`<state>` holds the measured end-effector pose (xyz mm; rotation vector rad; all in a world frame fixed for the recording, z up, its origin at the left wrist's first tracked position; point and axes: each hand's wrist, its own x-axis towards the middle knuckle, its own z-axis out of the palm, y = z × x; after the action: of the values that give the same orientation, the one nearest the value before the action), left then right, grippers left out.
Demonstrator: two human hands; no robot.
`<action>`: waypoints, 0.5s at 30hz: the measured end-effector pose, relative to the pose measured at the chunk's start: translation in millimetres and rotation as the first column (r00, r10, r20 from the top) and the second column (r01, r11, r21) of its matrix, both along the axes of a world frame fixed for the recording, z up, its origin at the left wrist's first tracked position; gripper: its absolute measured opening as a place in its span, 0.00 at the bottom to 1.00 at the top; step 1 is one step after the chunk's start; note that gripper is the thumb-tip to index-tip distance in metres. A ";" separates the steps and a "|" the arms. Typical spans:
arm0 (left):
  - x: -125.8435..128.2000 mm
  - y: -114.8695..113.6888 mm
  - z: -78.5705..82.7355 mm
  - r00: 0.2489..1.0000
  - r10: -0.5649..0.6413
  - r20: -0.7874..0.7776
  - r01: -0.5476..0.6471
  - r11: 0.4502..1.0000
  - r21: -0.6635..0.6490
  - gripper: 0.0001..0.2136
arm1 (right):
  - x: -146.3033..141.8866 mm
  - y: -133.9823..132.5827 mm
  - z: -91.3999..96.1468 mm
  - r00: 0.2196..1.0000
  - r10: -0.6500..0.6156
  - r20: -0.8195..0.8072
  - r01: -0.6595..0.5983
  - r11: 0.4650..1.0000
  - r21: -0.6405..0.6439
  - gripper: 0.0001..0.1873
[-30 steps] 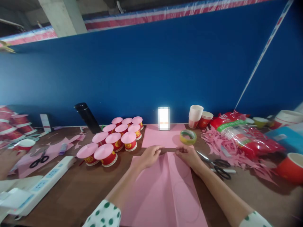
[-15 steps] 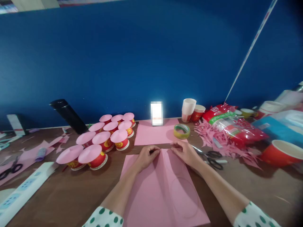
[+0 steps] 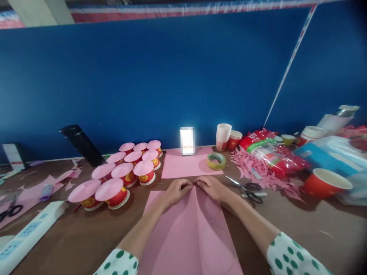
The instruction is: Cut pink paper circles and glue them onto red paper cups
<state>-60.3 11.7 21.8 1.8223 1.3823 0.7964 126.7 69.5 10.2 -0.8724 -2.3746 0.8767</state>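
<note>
Brought closer together since half a second ago, the right hand (image 3: 210,187) and left hand (image 3: 176,191) are now almost met at the far edge of a pink sheet (image 3: 172,229), which is pinched there by the fingertips of both. Laid toward the worktop's (image 3: 86,236) near edge, the sheet is raised in a ridge down its middle and marked on the right half with faint drawn circles. Gold emblems are borne by red cups (image 3: 130,178) topped with pink discs (image 3: 109,189); lettering on a red bag (image 3: 272,156), by the far edge, is too blurred to be read.
</note>
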 end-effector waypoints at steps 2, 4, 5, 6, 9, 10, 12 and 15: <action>-0.2 1.9 -1.1 0.999 0.005 -0.037 -0.005 1.000 -0.010 0.12 | 2.7 -0.8 -1.4 1.000 0.008 -0.004 -0.008 1.000 -0.001 0.14; -0.5 5.1 -1.6 0.998 -0.006 -0.067 0.004 1.000 -0.024 0.12 | 4.9 -1.3 -2.1 1.000 0.000 -0.004 0.000 1.000 -0.006 0.12; -0.9 7.0 -1.3 0.997 -0.013 -0.078 0.011 1.000 -0.029 0.12 | 5.6 -1.2 -2.6 1.000 -0.011 0.002 0.011 1.000 -0.013 0.11; -1.5 9.1 -0.7 0.996 -0.025 -0.090 0.022 0.999 -0.037 0.12 | 5.9 -0.8 -3.3 1.000 -0.021 0.012 0.022 0.999 -0.024 0.10; -4.2 15.6 2.2 0.990 -0.085 -0.117 0.076 0.994 -0.078 0.13 | 5.0 1.1 -5.7 0.998 -0.045 0.035 0.047 0.996 -0.073 0.08; -5.0 17.5 3.0 0.988 -0.103 -0.118 0.092 0.991 -0.094 0.13 | 4.6 1.7 -6.2 0.998 -0.047 0.035 0.050 0.995 -0.087 0.08; -5.7 20.4 3.9 0.986 -0.126 -0.113 0.111 0.985 -0.130 0.14 | 4.3 2.1 -6.1 0.998 -0.052 0.024 0.054 0.993 -0.108 0.08; -4.4 21.0 2.9 0.988 -0.112 -0.107 0.096 0.985 -0.140 0.13 | 5.5 1.2 -3.7 0.999 -0.050 0.014 0.051 0.992 -0.111 0.09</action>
<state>-64.7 32.7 24.7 1.8418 1.3654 0.5386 132.2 70.7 6.4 -0.9783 -2.3208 0.9947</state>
